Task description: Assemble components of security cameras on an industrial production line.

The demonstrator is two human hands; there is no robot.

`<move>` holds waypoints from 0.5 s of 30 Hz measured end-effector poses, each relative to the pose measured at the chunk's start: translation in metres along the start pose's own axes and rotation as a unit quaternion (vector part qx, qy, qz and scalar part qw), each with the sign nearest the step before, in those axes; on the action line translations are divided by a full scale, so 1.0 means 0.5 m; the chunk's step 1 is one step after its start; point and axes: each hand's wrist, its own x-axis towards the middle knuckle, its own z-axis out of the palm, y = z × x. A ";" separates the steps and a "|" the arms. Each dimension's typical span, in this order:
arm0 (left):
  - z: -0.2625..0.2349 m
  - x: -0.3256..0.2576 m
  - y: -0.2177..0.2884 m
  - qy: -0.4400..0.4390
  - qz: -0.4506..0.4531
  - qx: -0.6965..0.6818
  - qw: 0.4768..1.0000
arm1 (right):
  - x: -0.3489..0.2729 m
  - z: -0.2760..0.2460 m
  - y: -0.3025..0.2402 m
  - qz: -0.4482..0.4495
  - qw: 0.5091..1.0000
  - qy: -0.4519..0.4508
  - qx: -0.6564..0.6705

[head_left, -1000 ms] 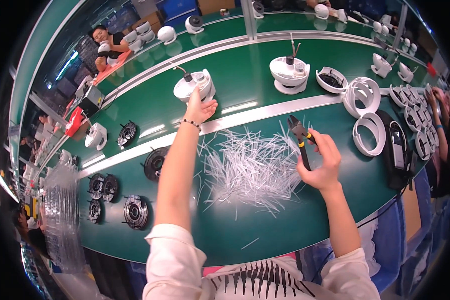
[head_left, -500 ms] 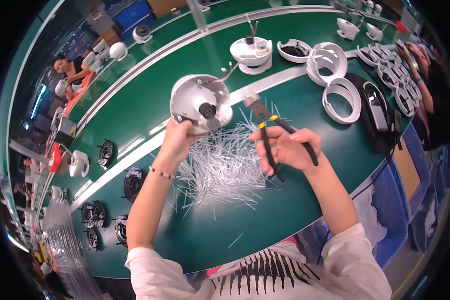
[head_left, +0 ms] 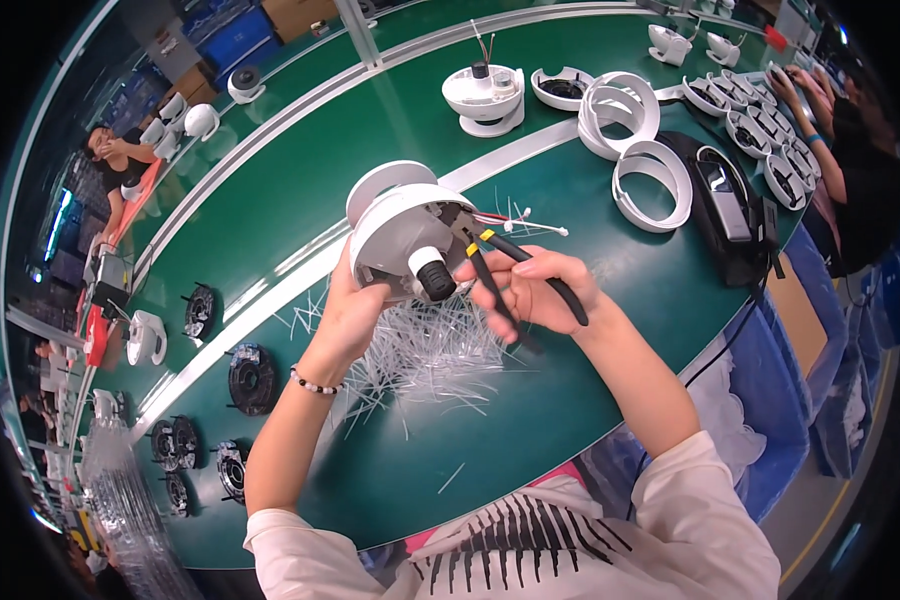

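Observation:
My left hand (head_left: pixel 353 312) grips a white dome camera housing (head_left: pixel 402 232) from below and holds it up above the green table (head_left: pixel 570 340). A black cable stub sticks out of the housing's front. My right hand (head_left: pixel 532 292) holds black pliers (head_left: pixel 505 270) with yellow marks, their jaws at the housing's right side, where red and white wires and a white cable tie (head_left: pixel 530 222) stick out. Under both hands lies a heap of clear cut cable-tie ends (head_left: pixel 425 358).
Another white camera body (head_left: pixel 485 98) stands farther back. White rings (head_left: pixel 650 180) and a black device (head_left: pixel 725 205) lie at the right. Black round parts (head_left: pixel 252 378) sit along the left. Another person's hands (head_left: pixel 795 85) work at the far right over several ring parts.
My left hand fetched the white housing from the back of the table and brought it up close. My right hand moved the pliers to the housing's wires.

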 end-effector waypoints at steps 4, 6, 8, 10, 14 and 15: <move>0.004 0.007 0.002 0.003 -0.039 -0.024 0.999 | -0.001 0.006 0.000 -0.015 0.999 0.044 -0.018; 0.009 0.016 -0.001 0.024 -0.039 -0.025 0.999 | -0.003 0.004 -0.002 -0.016 0.998 0.050 -0.035; 0.011 0.023 0.003 0.038 -0.027 -0.027 0.999 | -0.003 0.000 -0.001 -0.034 0.999 0.036 -0.017; 0.012 0.032 0.008 0.058 -0.016 -0.040 0.997 | -0.003 0.006 -0.006 -0.029 0.999 0.032 -0.015; 0.000 0.057 0.016 0.084 -0.017 -0.122 0.989 | -0.006 0.010 -0.009 -0.028 0.998 0.035 -0.040; -0.007 0.069 0.010 0.091 -0.003 -0.129 0.987 | -0.008 0.007 -0.011 -0.001 0.999 0.008 -0.034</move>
